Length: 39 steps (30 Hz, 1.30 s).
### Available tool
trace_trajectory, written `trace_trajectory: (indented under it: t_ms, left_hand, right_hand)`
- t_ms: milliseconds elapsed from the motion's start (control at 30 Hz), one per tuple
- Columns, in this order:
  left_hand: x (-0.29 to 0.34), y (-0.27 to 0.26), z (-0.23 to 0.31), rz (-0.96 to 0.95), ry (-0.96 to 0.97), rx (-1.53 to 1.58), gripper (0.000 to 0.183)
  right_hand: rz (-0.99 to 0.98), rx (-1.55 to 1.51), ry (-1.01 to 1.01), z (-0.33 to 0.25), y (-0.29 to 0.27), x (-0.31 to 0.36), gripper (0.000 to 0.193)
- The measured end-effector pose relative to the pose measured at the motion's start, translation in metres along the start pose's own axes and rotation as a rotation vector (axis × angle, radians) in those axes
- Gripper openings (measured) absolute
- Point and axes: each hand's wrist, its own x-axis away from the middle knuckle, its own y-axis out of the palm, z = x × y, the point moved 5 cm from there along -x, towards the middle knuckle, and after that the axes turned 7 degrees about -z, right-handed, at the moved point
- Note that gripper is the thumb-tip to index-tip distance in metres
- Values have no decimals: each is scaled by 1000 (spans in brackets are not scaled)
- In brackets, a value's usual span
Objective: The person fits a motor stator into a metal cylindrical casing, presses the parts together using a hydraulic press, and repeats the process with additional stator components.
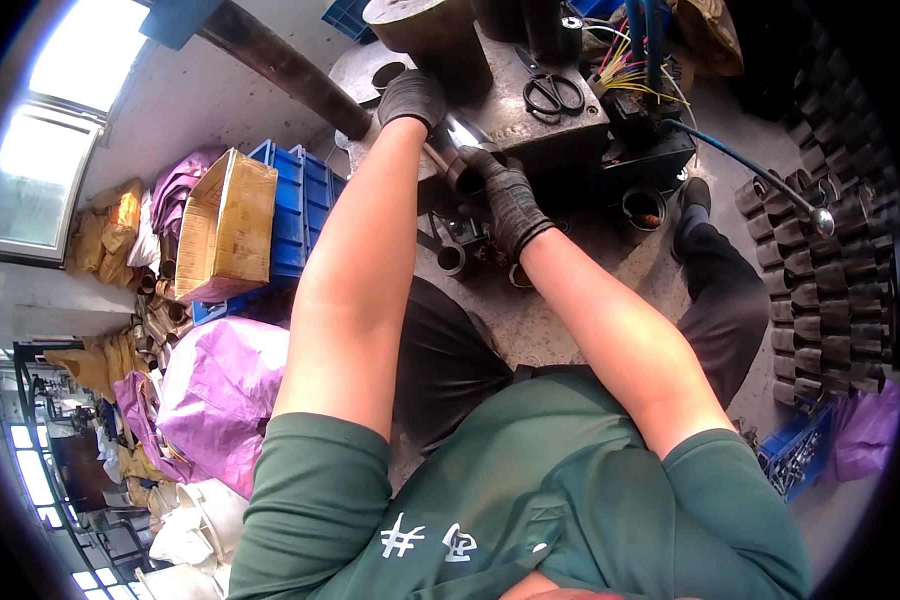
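Observation:
My left hand (413, 98), in a dark glove, is curled against a short metal tube (388, 74) on the machine's metal block (560, 122). Its fingertips are partly hidden. My right hand (513, 200), gloved as well, is closed around another metal tube (460, 176) at the block's near edge. Between the two hands lies a bright, shiny metal part (463, 130). A thick steel cylinder (435, 45) stands on the block just beyond my hands. Black-handled scissors (553, 95) rest on the block to the right.
A steel column (290, 70) slants in from the upper left. Left of me are a cardboard box (228, 225), blue crates (305, 205) and a purple sack (220, 395). Dark metal pieces (830, 290) are stacked at right. A round container (643, 210) stands below the block near my foot.

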Motion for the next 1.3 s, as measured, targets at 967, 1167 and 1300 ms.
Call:
trace_trajectory:
  t_ms: [967, 1167, 1300]
  left_hand:
    - [1, 10, -35, 172, -46, 76, 35]
    - [59, 16, -72, 453, -189, 712, 35]
    - [70, 28, -98, 589, -178, 1049, 22]
  right_hand:
    - [-229, -75, 76, 15, -51, 7, 97]
    - [-101, 379, -310, 12, -12, -17, 102]
    - [-91, 507, -342, 15, 5, -18, 95]
